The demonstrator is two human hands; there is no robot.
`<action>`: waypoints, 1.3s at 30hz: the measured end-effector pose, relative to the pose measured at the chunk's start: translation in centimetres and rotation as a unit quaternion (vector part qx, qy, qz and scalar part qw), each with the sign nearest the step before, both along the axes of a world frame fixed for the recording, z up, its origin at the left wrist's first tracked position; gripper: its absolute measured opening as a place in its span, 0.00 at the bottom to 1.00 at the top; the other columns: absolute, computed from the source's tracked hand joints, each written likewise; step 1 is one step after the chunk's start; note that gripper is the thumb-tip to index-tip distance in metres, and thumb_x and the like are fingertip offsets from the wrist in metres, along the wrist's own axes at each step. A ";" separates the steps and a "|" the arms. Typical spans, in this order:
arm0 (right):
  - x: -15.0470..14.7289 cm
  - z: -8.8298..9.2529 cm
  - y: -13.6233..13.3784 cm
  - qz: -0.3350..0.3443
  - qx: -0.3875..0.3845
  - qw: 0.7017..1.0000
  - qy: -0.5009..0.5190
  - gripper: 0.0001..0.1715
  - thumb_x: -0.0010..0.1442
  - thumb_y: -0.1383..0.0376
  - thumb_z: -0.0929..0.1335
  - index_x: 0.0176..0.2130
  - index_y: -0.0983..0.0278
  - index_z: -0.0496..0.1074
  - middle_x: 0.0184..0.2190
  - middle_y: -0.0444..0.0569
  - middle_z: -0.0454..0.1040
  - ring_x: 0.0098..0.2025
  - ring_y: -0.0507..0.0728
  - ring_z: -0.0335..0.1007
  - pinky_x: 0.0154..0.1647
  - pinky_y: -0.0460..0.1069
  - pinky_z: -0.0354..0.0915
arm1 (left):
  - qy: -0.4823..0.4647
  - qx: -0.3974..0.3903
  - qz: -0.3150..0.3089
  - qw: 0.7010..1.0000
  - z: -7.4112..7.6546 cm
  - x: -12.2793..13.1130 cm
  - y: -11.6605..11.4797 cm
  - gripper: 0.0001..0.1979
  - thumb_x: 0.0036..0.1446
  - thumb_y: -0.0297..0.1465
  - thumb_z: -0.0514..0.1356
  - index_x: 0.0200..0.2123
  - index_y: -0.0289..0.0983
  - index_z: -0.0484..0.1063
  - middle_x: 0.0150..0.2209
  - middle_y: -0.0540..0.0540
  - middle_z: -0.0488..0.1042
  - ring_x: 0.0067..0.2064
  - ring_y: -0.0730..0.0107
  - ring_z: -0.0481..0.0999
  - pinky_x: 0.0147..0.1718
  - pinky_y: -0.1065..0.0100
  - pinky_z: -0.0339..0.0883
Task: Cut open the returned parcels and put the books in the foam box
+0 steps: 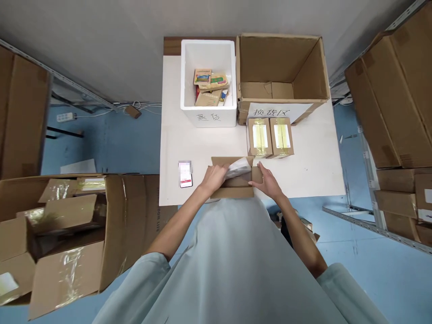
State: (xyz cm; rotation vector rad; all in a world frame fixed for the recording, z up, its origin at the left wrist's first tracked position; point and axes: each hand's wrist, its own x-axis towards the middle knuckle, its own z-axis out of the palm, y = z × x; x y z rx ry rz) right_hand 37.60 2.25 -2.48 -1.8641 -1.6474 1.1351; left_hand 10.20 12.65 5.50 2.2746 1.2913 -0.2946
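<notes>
Pale shirt (232, 261); beyond, open carton (232, 192), left fingers (220, 171) closed on packet (239, 167) inside, right fingers (264, 170) clasped around carton's right flap (256, 174)

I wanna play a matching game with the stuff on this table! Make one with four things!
Things
1. phone
2. two taped boxes
3. small open box
4. little packs

Clues
A. between left hand and right hand
B. inside the white bin
C. screen lit up
D. in front of the big cardboard box

Pairs: 1-C, 2-D, 3-A, 4-B
</notes>
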 end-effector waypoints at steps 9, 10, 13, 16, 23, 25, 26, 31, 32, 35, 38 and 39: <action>-4.0 5.6 1.2 -0.150 0.029 0.983 0.104 0.53 0.63 0.41 0.78 0.77 0.58 0.68 0.74 0.60 0.73 0.75 0.73 0.70 0.76 0.69 0.66 | -0.384 -0.113 0.227 0.888 5.1 -6.5 1.4 0.23 0.68 0.52 0.66 0.48 0.38 0.86 0.48 0.41 0.89 0.48 0.50 0.86 0.50 0.60 0.76; -4.4 6.4 1.4 -0.159 0.034 0.979 0.121 0.50 0.63 0.41 0.78 0.75 0.58 0.71 0.73 0.59 0.75 0.74 0.73 0.71 0.76 0.69 0.66 | -0.417 -0.140 0.244 0.864 5.4 -6.9 1.7 0.25 0.65 0.53 0.69 0.47 0.37 0.86 0.47 0.40 0.89 0.48 0.51 0.86 0.51 0.60 0.77; -5.3 8.4 2.3 -0.184 0.021 0.955 0.232 0.47 0.62 0.41 0.79 0.70 0.59 0.76 0.66 0.56 0.81 0.70 0.72 0.76 0.73 0.67 0.71 | -0.478 -0.207 0.277 0.808 5.8 -7.6 2.4 0.26 0.56 0.53 0.76 0.43 0.36 0.86 0.42 0.40 0.88 0.46 0.52 0.86 0.51 0.58 0.78; -5.6 10.0 3.0 -0.186 -0.010 0.918 0.349 0.49 0.56 0.44 0.84 0.70 0.56 0.77 0.67 0.54 0.81 0.72 0.71 0.74 0.74 0.66 0.71 | -0.494 -0.248 0.305 0.775 5.7 -8.0 2.7 0.26 0.50 0.51 0.80 0.41 0.37 0.86 0.37 0.42 0.87 0.42 0.55 0.86 0.47 0.61 0.77; -7.2 11.6 3.6 -0.197 -0.047 0.904 0.376 0.33 0.52 0.45 0.85 0.50 0.61 0.87 0.50 0.54 0.89 0.56 0.69 0.84 0.55 0.60 0.80 | -0.470 -0.264 0.385 0.750 2.5 -8.1 2.3 0.27 0.47 0.50 0.80 0.42 0.36 0.86 0.34 0.44 0.85 0.34 0.65 0.81 0.36 0.67 0.72; -7.9 11.4 3.9 -0.239 -0.027 0.907 0.346 0.30 0.51 0.45 0.84 0.44 0.63 0.86 0.45 0.53 0.89 0.49 0.68 0.85 0.48 0.57 0.79 | -0.459 -0.234 0.407 0.754 1.7 -7.8 2.1 0.29 0.50 0.50 0.78 0.48 0.35 0.85 0.41 0.39 0.87 0.40 0.59 0.84 0.41 0.62 0.76; -8.2 11.2 4.0 -0.259 -0.021 0.907 0.331 0.29 0.51 0.45 0.83 0.41 0.63 0.86 0.42 0.53 0.89 0.46 0.67 0.84 0.45 0.56 0.78 | -0.454 -0.193 0.418 0.763 1.5 -7.5 1.9 0.30 0.52 0.49 0.77 0.52 0.35 0.84 0.46 0.36 0.87 0.45 0.55 0.86 0.44 0.59 0.78; -9.7 11.0 4.0 -0.294 0.016 0.923 0.249 0.24 0.50 0.45 0.81 0.33 0.62 0.82 0.32 0.49 0.85 0.36 0.63 0.80 0.38 0.54 0.75 | -0.396 0.032 0.370 0.840 3.6 -5.0 -1.0 0.30 0.67 0.44 0.69 0.68 0.41 0.76 0.68 0.36 0.79 0.62 0.48 0.83 0.64 0.49 0.76; -10.0 11.2 3.9 -0.291 0.023 0.926 0.239 0.24 0.51 0.45 0.80 0.33 0.62 0.82 0.32 0.48 0.85 0.36 0.62 0.80 0.38 0.54 0.75 | -0.384 0.006 0.338 0.859 4.2 -4.2 -1.8 0.31 0.67 0.44 0.69 0.70 0.42 0.75 0.67 0.38 0.80 0.61 0.48 0.84 0.63 0.49 0.78; -10.8 11.6 3.7 -0.262 0.029 0.931 0.251 0.24 0.55 0.44 0.79 0.37 0.61 0.83 0.34 0.48 0.87 0.38 0.63 0.83 0.40 0.54 0.78 | -0.349 -0.072 0.273 0.893 5.3 -2.0 -3.6 0.40 0.59 0.43 0.76 0.72 0.45 0.74 0.66 0.40 0.82 0.61 0.44 0.85 0.59 0.51 0.82; -11.4 11.4 3.6 -0.224 0.016 0.934 0.278 0.26 0.56 0.43 0.79 0.41 0.60 0.84 0.40 0.50 0.89 0.43 0.65 0.86 0.44 0.55 0.81 | -0.370 -0.108 0.282 0.879 4.6 -0.6 -4.1 0.38 0.57 0.39 0.76 0.70 0.43 0.75 0.63 0.40 0.83 0.62 0.44 0.85 0.53 0.55 0.84; -11.5 11.1 3.6 -0.213 0.012 0.936 0.280 0.26 0.56 0.43 0.79 0.42 0.60 0.84 0.42 0.51 0.89 0.44 0.66 0.87 0.45 0.56 0.81 | -0.385 -0.127 0.292 0.866 4.1 -0.4 -4.1 0.35 0.57 0.38 0.75 0.67 0.42 0.77 0.60 0.40 0.85 0.60 0.45 0.86 0.52 0.56 0.84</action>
